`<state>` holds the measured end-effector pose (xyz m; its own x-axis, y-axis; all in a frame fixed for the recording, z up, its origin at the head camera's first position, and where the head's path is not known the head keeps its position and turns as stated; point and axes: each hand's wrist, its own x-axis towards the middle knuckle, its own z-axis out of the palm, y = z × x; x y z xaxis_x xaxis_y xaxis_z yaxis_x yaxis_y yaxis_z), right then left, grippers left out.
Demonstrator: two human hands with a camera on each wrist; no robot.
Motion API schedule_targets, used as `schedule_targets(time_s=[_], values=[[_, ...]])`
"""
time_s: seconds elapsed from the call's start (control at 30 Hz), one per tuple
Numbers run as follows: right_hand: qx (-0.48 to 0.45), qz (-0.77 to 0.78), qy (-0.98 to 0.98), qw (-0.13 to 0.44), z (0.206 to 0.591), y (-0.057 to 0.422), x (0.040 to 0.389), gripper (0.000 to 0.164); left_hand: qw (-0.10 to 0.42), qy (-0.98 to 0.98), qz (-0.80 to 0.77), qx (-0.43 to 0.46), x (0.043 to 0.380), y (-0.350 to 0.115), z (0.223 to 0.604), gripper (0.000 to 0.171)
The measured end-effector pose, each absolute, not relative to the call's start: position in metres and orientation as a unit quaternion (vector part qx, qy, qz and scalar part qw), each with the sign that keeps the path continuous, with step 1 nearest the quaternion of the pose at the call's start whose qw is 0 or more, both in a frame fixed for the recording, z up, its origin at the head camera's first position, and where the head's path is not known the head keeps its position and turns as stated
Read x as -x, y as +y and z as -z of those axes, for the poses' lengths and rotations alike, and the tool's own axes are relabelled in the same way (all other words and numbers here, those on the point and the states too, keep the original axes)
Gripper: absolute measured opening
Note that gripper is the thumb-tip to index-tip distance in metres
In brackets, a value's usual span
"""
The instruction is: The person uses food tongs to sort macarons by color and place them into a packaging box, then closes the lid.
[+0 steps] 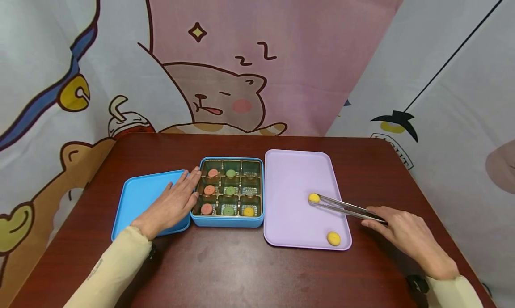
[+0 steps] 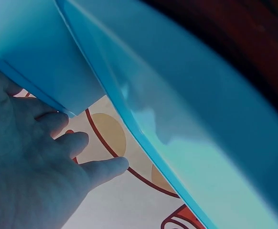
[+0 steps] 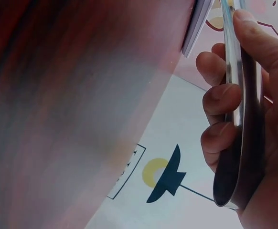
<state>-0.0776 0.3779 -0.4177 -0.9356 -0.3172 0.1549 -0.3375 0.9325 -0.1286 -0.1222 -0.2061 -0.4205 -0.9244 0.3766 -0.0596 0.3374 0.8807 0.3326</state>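
Note:
My right hand grips metal tongs, fingers curled round them in the right wrist view. In the head view the tips of the tongs meet a yellow ball-like piece over the lilac tray. Another yellow piece lies near the tray's front right corner. With fingers straight, my left hand rests against the left side of a blue box. Its divided insert holds pink pieces in the left column, green pieces in the middle, and one yellow piece at front right.
A blue lid lies left of the box, partly under my left hand and forearm. Box and tray stand side by side on the dark wooden table. Behind the table hangs a printed cloth.

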Motion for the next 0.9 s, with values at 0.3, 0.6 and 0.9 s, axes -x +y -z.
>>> schedule_targets(time_s=[0.3, 0.6, 0.9], values=[[-0.166, -0.085, -0.98, 0.07, 0.412, 0.373, 0.075, 0.047, 0.059, 0.968, -0.159, -0.186, 0.122, -0.206, 0.421, 0.063], [-0.177, -0.096, -0.976, 0.085, 0.408, 0.365, 0.076, 0.046, 0.057, 0.968, -0.157, -0.186, 0.122, -0.206, 0.421, 0.063], [-0.184, -0.107, -0.972, 0.096, 0.404, 0.355, 0.077, 0.043, 0.056, 0.968, -0.16, -0.184, 0.122, -0.206, 0.423, 0.062]])
